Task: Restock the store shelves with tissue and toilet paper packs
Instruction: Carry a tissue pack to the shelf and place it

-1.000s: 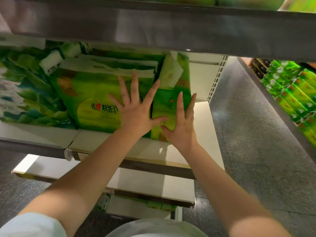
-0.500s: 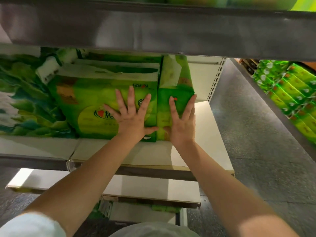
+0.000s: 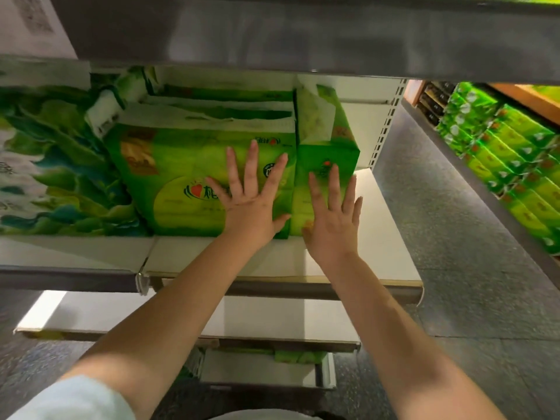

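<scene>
A wide green tissue pack [image 3: 181,177] with a red heart logo stands on the white shelf [image 3: 381,237]. My left hand [image 3: 251,195] lies flat on its front with fingers spread. Right beside it stands a narrow green tissue pack [image 3: 327,147], end-on, touching the wide one. My right hand [image 3: 333,219] presses flat against its lower front, fingers straight. More green packs are stacked behind the wide one.
Green-and-white patterned packs [image 3: 51,165] fill the shelf to the left. A grey shelf edge [image 3: 303,34] overhangs above. The perforated upright [image 3: 385,122] ends the shelf on the right. Across the grey aisle floor [image 3: 454,253], another shelf holds several green packs [image 3: 509,156]. Lower shelves [image 3: 266,322] sit below.
Both hands have stayed flat on the two packs while these slid deeper onto the shelf. The narrow pack now stands straighter against the wide one.
</scene>
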